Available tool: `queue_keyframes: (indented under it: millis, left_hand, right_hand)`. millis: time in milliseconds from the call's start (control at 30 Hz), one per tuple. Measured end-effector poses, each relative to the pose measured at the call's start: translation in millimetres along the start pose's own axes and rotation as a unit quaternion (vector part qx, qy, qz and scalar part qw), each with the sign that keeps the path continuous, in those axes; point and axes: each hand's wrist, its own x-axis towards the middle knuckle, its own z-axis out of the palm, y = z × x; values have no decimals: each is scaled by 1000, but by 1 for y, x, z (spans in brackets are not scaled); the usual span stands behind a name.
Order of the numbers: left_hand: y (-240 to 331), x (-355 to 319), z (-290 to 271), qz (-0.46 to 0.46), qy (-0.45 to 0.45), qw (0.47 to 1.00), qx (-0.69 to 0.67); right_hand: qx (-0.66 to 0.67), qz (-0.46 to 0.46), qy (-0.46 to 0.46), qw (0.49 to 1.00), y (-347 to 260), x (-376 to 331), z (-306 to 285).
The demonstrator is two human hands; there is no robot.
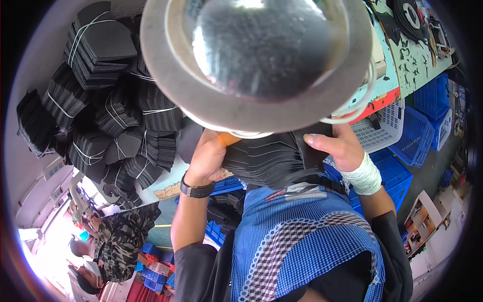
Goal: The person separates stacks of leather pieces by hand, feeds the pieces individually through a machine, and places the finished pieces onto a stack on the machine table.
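Mid-step, by the look of it: squaring up a fanned stack of black cut pieces [274,158], held at chest height between both hands, just under the big round metal lamp shade [256,60] at 12 o'clock. Left hand [209,158] at 9 o'clock of the stack, fingers wrapped round its end, grip closed on it; orange fingertip cover [229,138] showing at the top, black wristband [196,190] below. Right hand [342,148] at 3 o'clock, thumb laid over the top piece, grip closed on the same stack; wrist bound in white wrap [363,176]. Stack not yet tied, edges fanned and uneven. Heap of similar black bundles [108,108] tied with white string at 10 o'clock. Green surface [412,63] with small black offcuts at 2 o'clock, white basket [382,128] and blue crates [417,133] beneath its edge. Blue checked apron [302,236] filling 6 o'clock. Another person in camouflage clothing [121,239] at 8 o'clock, well apart. Judgement: next move calls for evening the edges with pressure from both ends, keeping the thumb down so the top pieces do not slide, then a tie. Risk: loose pieces slipping out of the fan if either grip eases. No string visible in hand; cannot tell where it sits.
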Motion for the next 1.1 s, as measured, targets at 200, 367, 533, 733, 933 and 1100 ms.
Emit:
queue_keyframes:
  millis: [200, 367, 533, 733, 933, 1100]
  left_hand:
    - [-9, 9, -8, 0, 45, 997, 64]
    - [-5, 11, 4, -1, 30, 996, 85]
    - [-2, -4, -3, 3, 10, 998, -57]
    - [3, -1, 14, 10, 1, 1000, -7]
    - [2, -3, 11, -3, 60, 997, -42]
    - [-1, -1, 7, -6, -19, 1000, -19]
  right_hand:
    - [-6, 19, 2, 1000, -4, -2, 2]
    - [39, -1, 5, 999, 7, -4, -5]
    - [29, -1, -4, 1000, 5, 1, 4]
    - [31, 11, 22, 999, 0, -3, 3]
    - [17, -1, 25, 1000, 0, -3, 5]
    - [45, -3, 23, 999, 5, -4, 4]
